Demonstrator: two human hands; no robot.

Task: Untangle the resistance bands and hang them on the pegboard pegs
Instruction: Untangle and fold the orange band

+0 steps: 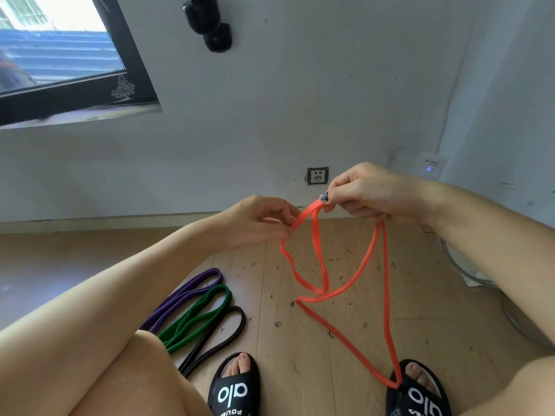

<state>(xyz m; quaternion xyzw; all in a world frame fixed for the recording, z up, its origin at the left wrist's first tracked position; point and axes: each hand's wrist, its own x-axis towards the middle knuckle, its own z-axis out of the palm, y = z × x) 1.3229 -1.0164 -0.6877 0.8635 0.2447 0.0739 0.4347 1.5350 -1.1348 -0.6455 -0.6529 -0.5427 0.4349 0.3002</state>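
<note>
Nearest, below our grips: two black slides, the left slide [234,385] and the right slide [417,391], on the wooden floor [360,340]. The orange band [345,292] hangs down to the right slide's toe.

Floor, down-left of our grips: black band [228,334], green band [195,316], purple band [186,292], laid side by side, untangled.

Our left hand [258,220] pinches the orange band's upper loop. Our right hand [366,193], just beside it, grips the same band with curled fingers; strands cross below.

Beyond our grips: wall socket [317,175], window [60,55].
</note>
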